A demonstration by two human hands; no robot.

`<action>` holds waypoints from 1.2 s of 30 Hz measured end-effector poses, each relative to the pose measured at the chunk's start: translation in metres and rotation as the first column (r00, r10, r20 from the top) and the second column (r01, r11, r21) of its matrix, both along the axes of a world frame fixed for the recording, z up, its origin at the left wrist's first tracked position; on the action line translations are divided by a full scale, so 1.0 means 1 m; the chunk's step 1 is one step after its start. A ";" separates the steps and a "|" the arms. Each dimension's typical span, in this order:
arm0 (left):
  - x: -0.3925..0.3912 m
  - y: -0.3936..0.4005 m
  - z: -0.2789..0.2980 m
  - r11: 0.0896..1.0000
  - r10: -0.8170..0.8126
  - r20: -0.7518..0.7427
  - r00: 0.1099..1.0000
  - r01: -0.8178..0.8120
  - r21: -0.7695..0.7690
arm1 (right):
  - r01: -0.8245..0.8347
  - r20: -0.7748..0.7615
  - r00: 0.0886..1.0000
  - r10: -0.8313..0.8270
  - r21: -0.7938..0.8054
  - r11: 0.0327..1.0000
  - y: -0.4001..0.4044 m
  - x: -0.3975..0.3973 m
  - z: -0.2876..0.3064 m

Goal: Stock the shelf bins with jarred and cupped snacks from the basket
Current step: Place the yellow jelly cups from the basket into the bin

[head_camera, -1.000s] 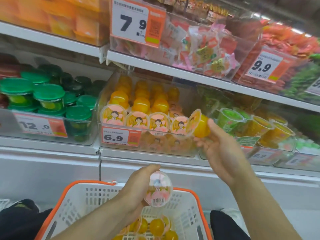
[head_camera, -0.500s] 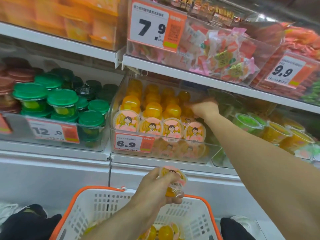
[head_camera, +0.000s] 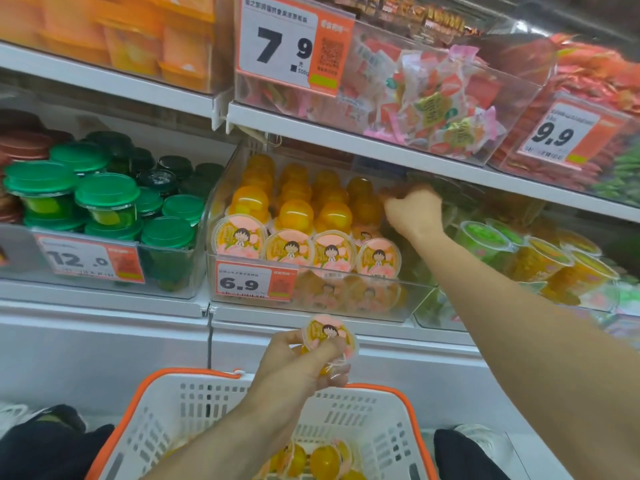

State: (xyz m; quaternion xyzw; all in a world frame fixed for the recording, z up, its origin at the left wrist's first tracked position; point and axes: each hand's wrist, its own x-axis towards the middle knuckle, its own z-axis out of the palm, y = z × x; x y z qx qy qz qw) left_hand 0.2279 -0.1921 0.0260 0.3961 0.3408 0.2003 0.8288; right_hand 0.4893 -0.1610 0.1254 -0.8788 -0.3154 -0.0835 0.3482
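From the head camera, the left hand is raised over the white basket with the orange rim, its fingers curled around a jelly cup whose pink cartoon lid faces the camera. More yellow jelly cups lie in the bottom of the basket.

The right hand reaches into the clear shelf bin that carries the 6.9 price tag. It is at the bin's right rear, touching or just beside the stacked orange cups; its fingers are bent inward, and I cannot tell whether they hold anything. A front row of cups with pink cartoon lids stands tilted against the bin's front wall.

To the left, a neighbouring bin labelled 12.0 holds green-lidded jars. To the right, another bin holds green and yellow cups. On the shelf above, a bin with the 7.9 tag contains wrapped sweets, and beside it stands a 9.9 tag.
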 end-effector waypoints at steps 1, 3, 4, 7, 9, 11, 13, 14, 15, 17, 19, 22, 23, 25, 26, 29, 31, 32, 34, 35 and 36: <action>0.000 0.000 -0.001 1.000 0.002 -0.001 1.000 -0.002 0.015 | -0.034 0.051 0.998 0.030 0.089 0.995 -0.014 -0.015 0.006; 0.000 0.001 -0.003 0.997 -0.011 0.013 1.000 0.009 0.081 | -0.150 0.095 0.987 0.132 0.213 0.966 -0.046 -0.051 0.009; 0.001 0.002 -0.004 0.993 -0.021 0.023 1.000 0.018 0.121 | -0.220 0.083 0.975 0.205 0.264 0.939 -0.063 -0.067 0.004; 0.001 0.002 -0.004 0.985 -0.045 0.084 0.995 0.030 0.172 | -0.366 -0.095 0.889 0.448 0.440 0.820 -0.116 -0.105 -0.033; 0.004 0.000 -0.003 0.994 -0.039 0.179 0.983 0.020 0.107 | -0.353 -0.272 0.750 0.603 0.606 0.712 -0.143 -0.118 -0.068; 0.006 -0.003 0.000 0.999 -0.040 0.258 0.965 0.040 0.005 | -0.234 -0.469 0.550 0.691 0.707 0.667 -0.155 -0.128 -0.100; 0.007 -0.008 0.002 0.996 -0.082 0.260 0.962 0.090 -0.017 | -0.203 -0.535 0.490 0.689 0.698 0.687 -0.159 -0.140 -0.121; 0.007 -0.010 0.003 0.993 -0.116 0.242 0.963 0.121 -0.004 | -0.204 -0.541 0.494 0.681 0.690 0.695 -0.159 -0.146 -0.127; 0.007 -0.013 0.003 0.988 -0.154 0.205 0.967 0.152 0.023 | -0.189 -0.551 0.492 0.674 0.688 0.701 -0.157 -0.152 -0.129; 0.005 -0.017 -0.001 0.971 -0.219 0.083 0.972 0.208 0.119 | -0.116 -0.606 0.448 0.657 0.690 0.715 -0.154 -0.160 -0.130; 0.001 -0.018 -0.002 0.942 -0.247 -0.017 0.969 0.244 0.232 | -0.059 -0.645 0.406 0.647 0.688 0.723 -0.153 -0.161 -0.127; -0.003 -0.014 0.003 0.912 -0.274 -0.072 0.959 0.283 0.297 | -0.061 -0.638 0.418 0.646 0.690 0.721 -0.154 -0.155 -0.112; -0.004 -0.012 0.005 0.914 -0.279 -0.091 0.956 0.293 0.282 | -0.062 -0.623 0.437 0.649 0.699 0.713 -0.153 -0.152 -0.104; -0.007 -0.009 0.009 0.936 -0.273 -0.110 0.956 0.290 0.199 | -0.035 -0.567 0.489 0.663 0.747 0.664 -0.149 -0.143 -0.083; -0.007 -0.007 0.009 0.948 -0.262 -0.111 0.959 0.277 0.156 | -0.026 -0.526 0.531 0.664 0.774 0.633 -0.145 -0.138 -0.070; -0.007 -0.001 0.002 0.969 -0.216 -0.138 0.967 0.230 0.095 | -0.062 -0.435 0.725 0.534 0.730 0.680 -0.124 -0.117 -0.029; -0.006 0.002 -0.002 0.973 -0.196 -0.160 0.967 0.213 0.093 | -0.084 -0.357 0.861 0.361 0.600 0.795 -0.106 -0.097 -0.010; -0.005 0.003 -0.004 0.974 -0.190 -0.167 0.967 0.208 0.094 | -0.102 -0.295 0.910 0.293 0.525 0.845 -0.097 -0.087 -0.004; -0.004 0.004 -0.006 0.976 -0.179 -0.173 0.969 0.197 0.093 | -0.143 -0.137 0.970 0.202 0.350 0.926 -0.078 -0.069 0.001; -0.003 0.005 -0.006 0.977 -0.174 -0.174 0.969 0.191 0.091 | -0.149 -0.066 0.983 0.171 0.256 0.955 -0.070 -0.062 0.002; -0.003 0.005 -0.007 0.979 -0.166 -0.173 0.971 0.183 0.086 | -0.145 -0.017 0.989 0.150 0.173 0.974 -0.061 -0.057 0.003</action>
